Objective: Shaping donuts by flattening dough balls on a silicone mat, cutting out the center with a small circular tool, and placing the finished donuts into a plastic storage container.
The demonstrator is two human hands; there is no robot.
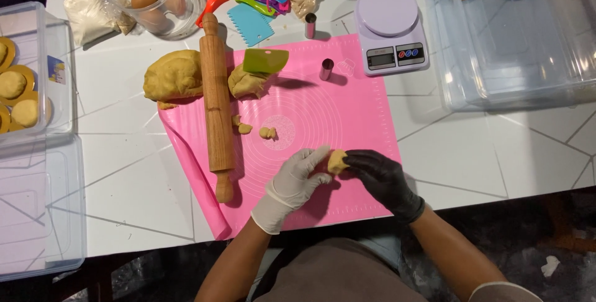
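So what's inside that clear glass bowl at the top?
The clear glass bowl holds brown eggs; two show clearly. Glare and a plastic bag beside it hide whether more lie underneath.

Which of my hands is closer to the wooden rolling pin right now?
Left. The left hand in the white glove sits just right of the rolling pin; the right hand is farther right, past the dough piece.

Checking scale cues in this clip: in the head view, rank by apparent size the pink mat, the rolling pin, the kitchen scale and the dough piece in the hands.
1. Pink mat, by far the largest.
2. Rolling pin.
3. Kitchen scale; shorter than the pin though wider, so this order is unsure.
4. Dough piece, smallest, pinched between the left hand and right hand.
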